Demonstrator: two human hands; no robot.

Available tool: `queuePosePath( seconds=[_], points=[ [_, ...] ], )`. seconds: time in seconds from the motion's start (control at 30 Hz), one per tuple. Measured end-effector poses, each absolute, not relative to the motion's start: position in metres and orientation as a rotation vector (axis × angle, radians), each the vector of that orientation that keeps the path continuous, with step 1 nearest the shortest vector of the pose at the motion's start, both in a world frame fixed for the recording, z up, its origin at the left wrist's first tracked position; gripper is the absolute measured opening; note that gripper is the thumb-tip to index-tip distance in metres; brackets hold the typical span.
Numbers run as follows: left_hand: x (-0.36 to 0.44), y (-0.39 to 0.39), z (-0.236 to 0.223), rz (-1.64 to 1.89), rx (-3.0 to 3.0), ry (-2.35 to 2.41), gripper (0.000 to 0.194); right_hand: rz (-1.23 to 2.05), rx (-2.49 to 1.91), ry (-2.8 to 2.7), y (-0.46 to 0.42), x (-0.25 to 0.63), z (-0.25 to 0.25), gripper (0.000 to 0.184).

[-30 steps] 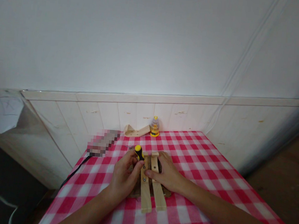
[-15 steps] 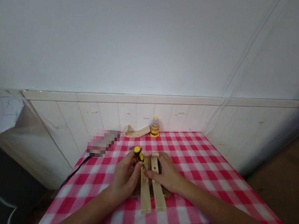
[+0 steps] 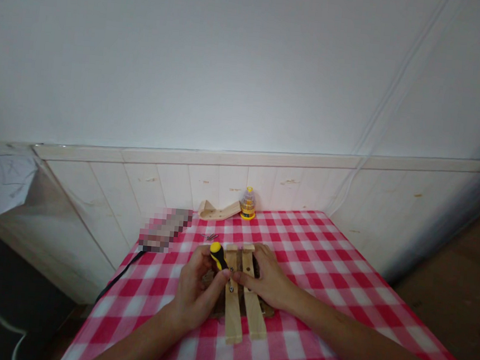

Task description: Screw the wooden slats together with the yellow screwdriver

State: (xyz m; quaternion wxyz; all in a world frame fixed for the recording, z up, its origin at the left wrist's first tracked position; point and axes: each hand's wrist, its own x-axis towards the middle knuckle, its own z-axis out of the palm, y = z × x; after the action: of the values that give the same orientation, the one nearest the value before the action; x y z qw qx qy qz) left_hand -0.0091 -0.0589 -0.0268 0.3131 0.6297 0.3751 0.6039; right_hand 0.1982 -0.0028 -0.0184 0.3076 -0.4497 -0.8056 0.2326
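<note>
Screwdriver (image 3: pixel 216 251), with a yellow-and-black handle, is in your left hand (image 3: pixel 194 288), pinched between thumb and fingers; it leans over the left wooden strip (image 3: pixel 233 317), its tip hidden, so you cannot tell whether it meets a screw. One screw head (image 3: pixel 231 289) shows on that strip, just nearer to you. Your right hand (image 3: pixel 271 281) clasps the right wooden strip (image 3: pixel 255 318), thumb laid across it toward the left one, fingers bent down on the far side. Both strips lie side by side on a brown base (image 3: pixel 269 311), near ends overhanging it, above the red-and-white checked tablecloth (image 3: pixel 313 349). Beyond your hands are small metal pieces (image 3: pixel 211 237), then a curved wooden piece (image 3: pixel 219 214) just beside a yellow-based clear container (image 3: pixel 248 206), both near the wall
</note>
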Motion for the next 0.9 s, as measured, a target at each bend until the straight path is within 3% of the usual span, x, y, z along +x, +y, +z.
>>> queuePosePath(
  seconds=[0.33,0.63,0.9],
  points=[
    [-0.0058,-0.0604,-0.0212,1.566,1.658,0.959,0.017,0.611,-1.179,-2.153,-0.0012,0.1979,-0.0206,0.035],
    [-0.0035,-0.0577,-0.0274,1.578,1.629,1.116,0.032,0.623,-1.19,-2.154,-0.0005,0.1991,-0.0203,0.042],
    [-0.0057,-0.0573,-0.0276,1.563,1.7,1.149,0.027,0.641,-1.182,-2.144,-0.0011,0.1979,-0.0186,0.043]
  ],
)
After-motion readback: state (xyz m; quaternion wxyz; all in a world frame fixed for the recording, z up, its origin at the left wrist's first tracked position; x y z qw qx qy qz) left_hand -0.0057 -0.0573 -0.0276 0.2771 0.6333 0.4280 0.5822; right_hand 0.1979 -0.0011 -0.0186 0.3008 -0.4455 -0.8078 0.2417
